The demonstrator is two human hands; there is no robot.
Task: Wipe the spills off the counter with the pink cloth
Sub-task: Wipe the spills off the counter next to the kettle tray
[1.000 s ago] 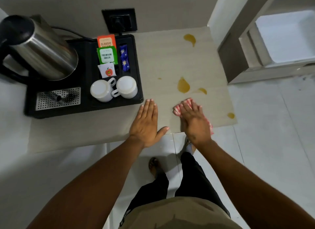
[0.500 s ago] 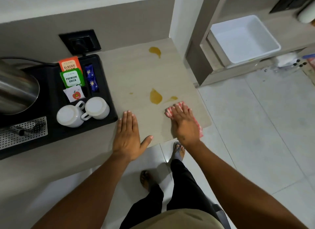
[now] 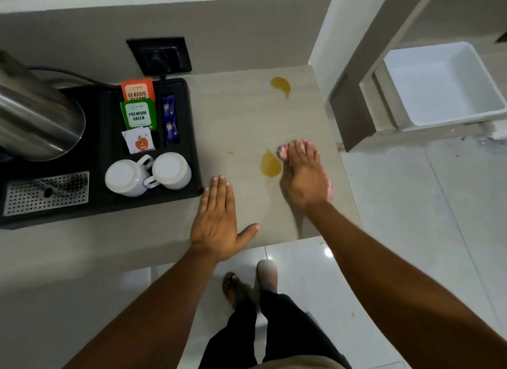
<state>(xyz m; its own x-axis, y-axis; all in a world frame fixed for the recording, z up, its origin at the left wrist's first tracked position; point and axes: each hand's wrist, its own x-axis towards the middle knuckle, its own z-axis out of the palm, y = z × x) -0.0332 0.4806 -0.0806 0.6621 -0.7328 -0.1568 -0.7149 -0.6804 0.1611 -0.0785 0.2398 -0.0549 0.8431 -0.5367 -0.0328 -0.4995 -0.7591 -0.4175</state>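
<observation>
Head view, right hand [image 3: 303, 176] pressed flat on the pink cloth [image 3: 329, 187] near the counter's [image 3: 247, 121] right edge, left hand [image 3: 216, 223] flat, fingers together, at the front edge, three amber spills [image 3: 270, 164], two white cups [image 3: 148, 173] on the black tray [image 3: 109, 204], three tea sachets [image 3: 138, 114].

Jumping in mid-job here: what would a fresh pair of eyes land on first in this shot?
Amber spills on the pale counter: a big puddle right beside the pink cloth, which lies flat under the right hand, and another spill near the back wall. The left hand lies flat at the counter's front edge, beside the black tray with two white cups.
</observation>
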